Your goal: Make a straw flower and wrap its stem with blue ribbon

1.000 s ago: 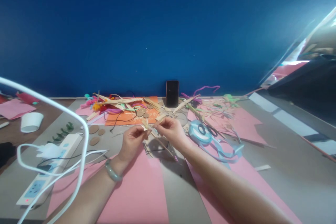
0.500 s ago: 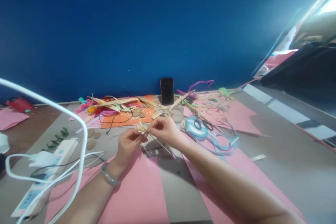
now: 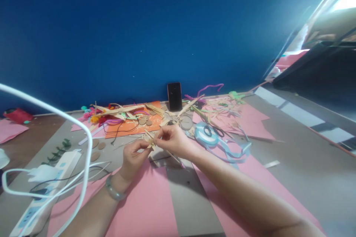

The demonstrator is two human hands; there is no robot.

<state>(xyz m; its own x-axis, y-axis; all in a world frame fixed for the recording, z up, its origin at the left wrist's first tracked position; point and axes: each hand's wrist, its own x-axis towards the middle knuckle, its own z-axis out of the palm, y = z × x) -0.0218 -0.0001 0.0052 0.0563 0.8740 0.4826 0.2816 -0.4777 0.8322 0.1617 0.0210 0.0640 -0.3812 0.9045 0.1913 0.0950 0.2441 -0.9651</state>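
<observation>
Between my two hands is a small pale bundle of dried husk strips (image 3: 150, 140), with thin ends sticking out. My left hand (image 3: 135, 155), with a bangle on its wrist, pinches the bundle from the left. From the right, the thumb and fingers of my right hand (image 3: 172, 141) close on the same bundle. A thin stalk (image 3: 174, 158) slants down to the right from under my right hand, ending near a small purple bit. Whether the stalk joins the bundle is hidden by my fingers.
A phone (image 3: 174, 97) leans on the blue wall. Blue ribbon (image 3: 207, 135) and black-handled scissors (image 3: 218, 132) lie right. Wooden discs (image 3: 95, 156), a power strip (image 3: 50, 192) and a looping white cable (image 3: 89, 148) are left. Pink sheets (image 3: 144, 207) lie in front.
My fingers have shifted slightly on the bundle, and more of its pale strips show between my hands. The whole view has moved a little.
</observation>
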